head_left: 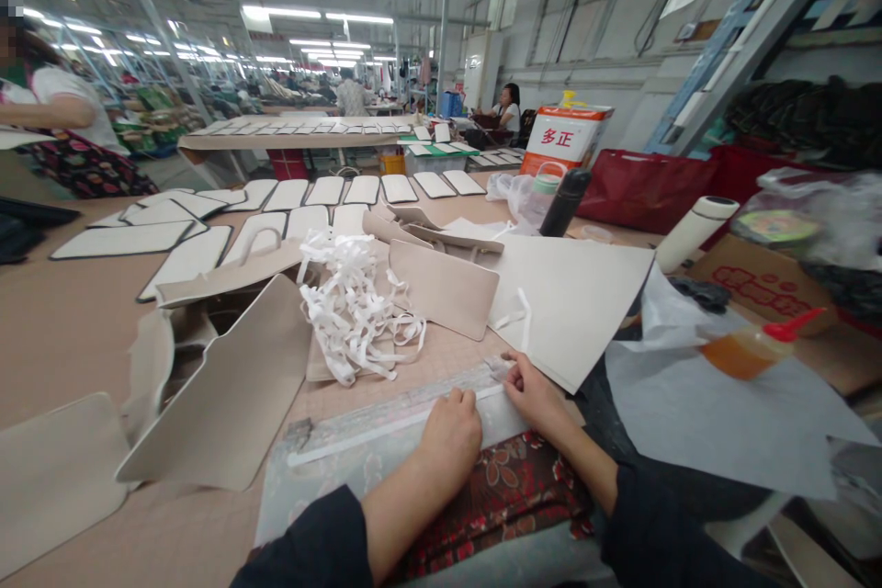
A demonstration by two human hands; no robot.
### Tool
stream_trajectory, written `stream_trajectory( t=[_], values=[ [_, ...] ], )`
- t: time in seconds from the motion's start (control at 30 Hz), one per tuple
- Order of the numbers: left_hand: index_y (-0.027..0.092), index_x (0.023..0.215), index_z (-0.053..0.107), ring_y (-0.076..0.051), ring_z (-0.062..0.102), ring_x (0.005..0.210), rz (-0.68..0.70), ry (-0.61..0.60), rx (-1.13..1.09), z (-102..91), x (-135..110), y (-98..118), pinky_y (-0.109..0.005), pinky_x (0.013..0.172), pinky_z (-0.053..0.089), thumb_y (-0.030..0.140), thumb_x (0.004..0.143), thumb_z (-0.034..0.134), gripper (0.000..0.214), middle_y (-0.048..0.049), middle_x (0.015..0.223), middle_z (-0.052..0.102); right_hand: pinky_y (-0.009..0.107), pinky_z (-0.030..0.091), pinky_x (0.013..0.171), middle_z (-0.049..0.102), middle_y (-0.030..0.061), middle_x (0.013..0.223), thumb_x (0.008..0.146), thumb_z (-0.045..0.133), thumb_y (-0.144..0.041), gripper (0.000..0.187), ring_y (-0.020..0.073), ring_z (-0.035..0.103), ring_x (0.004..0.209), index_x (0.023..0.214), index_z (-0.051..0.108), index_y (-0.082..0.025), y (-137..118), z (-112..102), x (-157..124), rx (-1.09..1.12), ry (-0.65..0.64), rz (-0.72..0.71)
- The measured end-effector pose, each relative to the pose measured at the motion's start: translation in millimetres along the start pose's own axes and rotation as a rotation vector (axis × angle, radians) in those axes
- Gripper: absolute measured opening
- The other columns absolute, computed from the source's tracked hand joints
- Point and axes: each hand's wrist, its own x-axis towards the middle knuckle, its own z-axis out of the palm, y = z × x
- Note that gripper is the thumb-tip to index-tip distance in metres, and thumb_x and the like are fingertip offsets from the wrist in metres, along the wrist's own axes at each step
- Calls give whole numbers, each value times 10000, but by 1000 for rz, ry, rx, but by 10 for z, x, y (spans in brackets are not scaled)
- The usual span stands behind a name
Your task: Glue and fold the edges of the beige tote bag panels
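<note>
A translucent plastic sheet (pixel 323 478) lies at the table's near edge, partly over a dark red flowered cloth (pixel 510 496). Along the sheet runs a narrow white strip (pixel 358 436). My left hand (pixel 451 436) is closed on the strip, its fingers curled down and the fingertips partly hidden. At the strip's right end my right hand (pixel 534 393) pinches it, thumb and forefinger together. Just beyond lies a tangled heap of white strips (pixel 355 303). Beige bag pieces flank it: a folded one (pixel 220 386) on the left and a flat panel (pixel 445 289) behind.
White panels with dark edging (pixel 289 195) line the table's far side. To the right are a large pale sheet (pixel 571 294), a black bottle (pixel 565 202), a white flask (pixel 695 234) and a glue bottle with a red nozzle (pixel 751 349). Another person (pixel 69 110) stands at the left.
</note>
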Motion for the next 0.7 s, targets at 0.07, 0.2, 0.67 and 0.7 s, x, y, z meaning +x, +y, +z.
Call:
stream_trajectory(
  t=[0.07, 0.2, 0.67, 0.7],
  values=[
    [80, 951, 616, -249, 506, 924, -2, -2, -2, -6, -1, 1, -367, 718, 477, 100, 837, 411, 235, -124, 970, 554, 268, 434, 663, 478, -29, 691, 708, 409, -121, 397, 156, 521, 650, 1102, 415, -169, 19, 12, 7, -5, -8, 2],
    [81, 950, 608, -247, 508, 924, 3, -2, -1, 12, -3, -2, -362, 719, 476, 107, 841, 412, 225, -123, 970, 558, 270, 424, 660, 482, -25, 694, 698, 406, -89, 430, 160, 519, 658, 1121, 418, -167, 33, 31, 35, -43, -16, 27],
    [151, 1050, 567, -265, 539, 928, -78, 44, -44, -40, 177, 49, -373, 688, 482, 128, 839, 407, 266, -119, 978, 583, 232, 402, 539, 461, -67, 577, 619, 507, -43, 381, 129, 504, 543, 981, 505, -160, 135, -16, 265, -85, -170, 79],
    [159, 1050, 571, -268, 538, 932, -79, 49, -45, -33, 175, 37, -375, 689, 481, 133, 837, 410, 268, -118, 981, 583, 234, 407, 531, 466, -66, 571, 619, 500, -38, 377, 131, 507, 534, 977, 505, -157, 137, -24, 272, -91, -164, 74]
  ],
)
